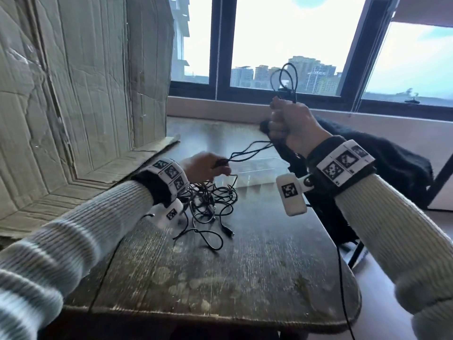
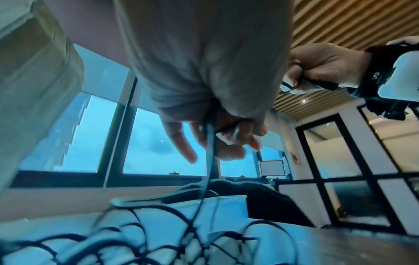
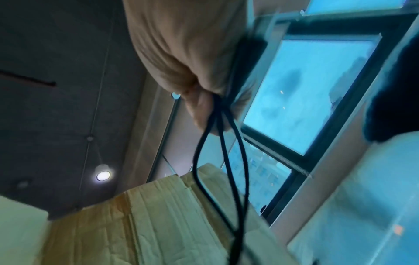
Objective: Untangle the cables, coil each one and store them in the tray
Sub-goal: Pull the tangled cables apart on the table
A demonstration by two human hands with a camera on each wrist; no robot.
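Observation:
My right hand (image 1: pixel 282 121) is raised above the table's far right and grips a black cable (image 1: pixel 285 79) in a fist; loops stick up above the fist and strands run down to my left hand (image 1: pixel 208 166). My left hand pinches those strands (image 1: pixel 247 149) low over the table, just above a tangled pile of black cables (image 1: pixel 208 204). A clear plastic tray (image 1: pixel 259 168) sits behind the pile. In the left wrist view the fingers (image 2: pixel 226 139) curl round the cable (image 2: pixel 209 148). The right wrist view has several strands (image 3: pixel 226 152) hanging from the fist (image 3: pixel 204 107).
A big flattened cardboard box (image 1: pixel 81 94) stands along the left of the worn wooden table (image 1: pixel 257 266). A dark garment (image 1: pixel 382 168) lies draped over a chair at the right. A window (image 1: pixel 282 45) runs behind the table.

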